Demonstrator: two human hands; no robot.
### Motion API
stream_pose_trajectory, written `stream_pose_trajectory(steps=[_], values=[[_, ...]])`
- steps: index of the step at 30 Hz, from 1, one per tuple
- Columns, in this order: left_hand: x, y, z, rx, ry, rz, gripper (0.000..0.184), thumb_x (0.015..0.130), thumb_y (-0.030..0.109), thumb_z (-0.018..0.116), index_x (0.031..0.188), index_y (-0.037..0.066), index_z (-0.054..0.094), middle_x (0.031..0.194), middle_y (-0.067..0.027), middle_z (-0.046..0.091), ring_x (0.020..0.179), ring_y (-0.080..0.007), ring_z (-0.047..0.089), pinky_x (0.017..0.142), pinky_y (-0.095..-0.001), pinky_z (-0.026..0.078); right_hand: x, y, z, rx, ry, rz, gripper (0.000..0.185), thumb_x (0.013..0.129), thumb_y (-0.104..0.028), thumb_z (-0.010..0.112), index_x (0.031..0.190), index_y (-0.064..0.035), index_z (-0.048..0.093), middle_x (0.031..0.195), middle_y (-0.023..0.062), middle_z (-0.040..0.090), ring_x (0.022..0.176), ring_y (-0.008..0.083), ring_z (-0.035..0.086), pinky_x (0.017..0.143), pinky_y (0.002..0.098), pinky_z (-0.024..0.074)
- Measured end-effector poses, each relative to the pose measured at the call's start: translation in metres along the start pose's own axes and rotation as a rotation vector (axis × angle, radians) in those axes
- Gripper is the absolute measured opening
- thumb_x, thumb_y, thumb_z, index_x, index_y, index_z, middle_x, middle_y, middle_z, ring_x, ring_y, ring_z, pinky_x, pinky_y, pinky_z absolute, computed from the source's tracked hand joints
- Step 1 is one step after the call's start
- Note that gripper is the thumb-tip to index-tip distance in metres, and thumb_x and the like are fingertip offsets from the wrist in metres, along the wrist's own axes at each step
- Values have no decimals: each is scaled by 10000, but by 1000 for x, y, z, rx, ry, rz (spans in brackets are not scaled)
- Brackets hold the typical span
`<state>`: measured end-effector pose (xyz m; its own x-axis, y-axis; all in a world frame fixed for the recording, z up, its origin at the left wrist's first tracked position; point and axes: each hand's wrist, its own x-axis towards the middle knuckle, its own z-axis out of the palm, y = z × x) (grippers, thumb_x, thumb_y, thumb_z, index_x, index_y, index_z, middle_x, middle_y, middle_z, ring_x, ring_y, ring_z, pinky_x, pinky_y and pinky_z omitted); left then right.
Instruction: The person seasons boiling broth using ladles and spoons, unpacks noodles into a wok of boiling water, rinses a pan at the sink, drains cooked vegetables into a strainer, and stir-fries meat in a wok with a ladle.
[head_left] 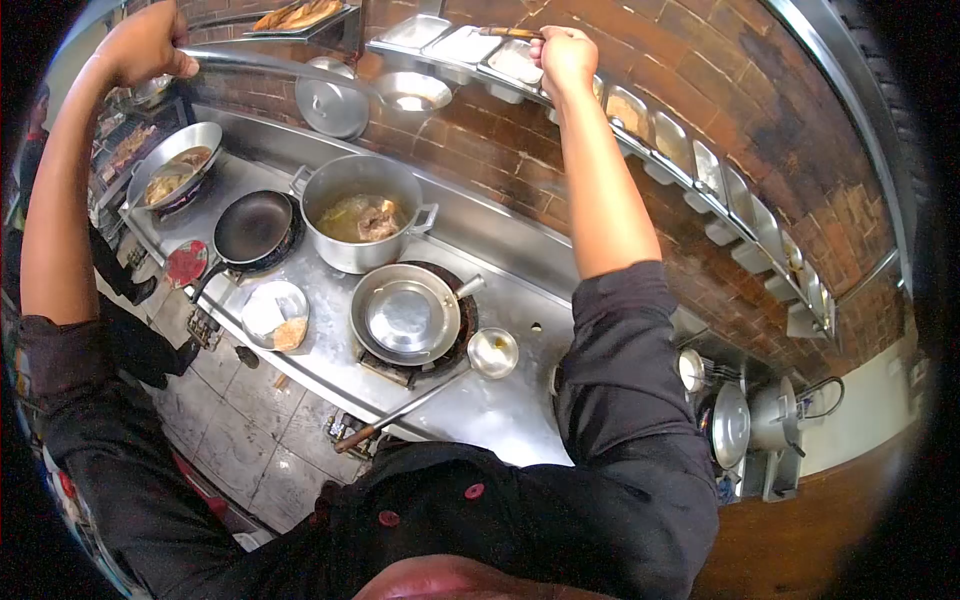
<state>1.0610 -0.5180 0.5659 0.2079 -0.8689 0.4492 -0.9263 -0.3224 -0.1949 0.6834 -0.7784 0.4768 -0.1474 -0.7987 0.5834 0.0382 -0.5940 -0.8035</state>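
My left hand point(145, 48), raised at the upper left, is closed around the end of a long metal handle point(270, 58). That handle stretches right toward a shallow metal bowl point(412, 92); whether the two are joined I cannot tell. High in the middle, my right hand point(568, 62) grips a thin brown utensil point(510, 32). It points left over a steel container of white contents point(465, 45) on the wall shelf; its kind is not clear. Below, a metal pan point(405, 313) sits on a burner, with a wooden-handled ladle point(493, 353) beside it.
A deep pot point(365, 240) with broth and meat stands behind the pan. Left of it are a black frying pan point(253, 230), a wok with food point(178, 165) and a metal plate point(275, 312). Several seasoning containers point(675, 148) line the shelf. Another person's dark-clothed legs point(140, 310) show left.
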Motion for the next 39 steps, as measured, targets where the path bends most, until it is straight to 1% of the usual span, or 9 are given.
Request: stream_pose_trajectory(steps=[7,9,12,14,15,17,21,32,39], values=[[4,5,-15,84,97,1,506,584,223,776,976,20,531,972,-163,570,952,-343,543,812,-397,423,-3,1,6,-715,-223,-911,256,734,-228,573,882,-39,660,840,170,641,782,332,617,718,383,493],[40,-61,26,-41,119,279,336,675,141,712,929,16,531,925,-111,547,799,-222,531,705,-319,424,-36,-21,-1,-980,-389,-723,337,752,-335,583,985,-100,646,906,174,638,856,332,610,756,408,476],[23,19,-40,171,-284,120,415,701,397,651,779,-11,658,738,-232,623,707,-359,628,624,-427,471,-120,-68,4,-491,-481,-879,282,677,-289,592,858,-75,619,755,184,607,689,329,603,598,432,479],[-55,96,-52,488,28,503,386,710,368,659,818,-3,661,702,-231,619,599,-348,607,559,-440,463,-220,-61,-22,-158,-579,-628,162,646,-228,595,632,-67,582,614,130,578,575,261,569,531,368,459],[-72,120,-49,19,-64,402,405,697,381,690,829,-1,664,712,-210,635,567,-319,598,542,-442,460,-276,-50,-29,19,-398,-779,171,633,-211,597,547,-91,509,494,70,484,491,231,507,467,357,406],[-74,154,-20,79,-75,482,377,688,368,718,819,17,673,723,-193,647,571,-309,606,539,-444,459,-370,-46,-68,6,-448,-828,129,686,-188,610,737,-73,582,626,56,522,579,242,518,495,368,405],[-124,210,76,-219,-108,494,399,779,272,652,1041,-22,590,898,-169,623,804,-197,592,726,-333,451,-488,7,-163,-37,-729,188,265,737,-138,589,977,-26,611,751,146,594,690,305,591,630,385,478],[-342,448,219,-906,-905,979,117,723,49,498,753,-5,597,590,-57,564,514,-137,519,469,-282,411,-554,-25,-404,-283,-183,780,199,789,-137,551,913,3,619,731,89,625,620,137,592,595,290,478],[-442,515,133,-1151,-1520,206,231,858,87,487,1042,-52,502,785,-81,588,599,-131,545,527,-233,463,-558,2,-450,10,-100,1143,340,806,-299,608,838,37,582,662,84,591,464,142,533,414,284,432]])
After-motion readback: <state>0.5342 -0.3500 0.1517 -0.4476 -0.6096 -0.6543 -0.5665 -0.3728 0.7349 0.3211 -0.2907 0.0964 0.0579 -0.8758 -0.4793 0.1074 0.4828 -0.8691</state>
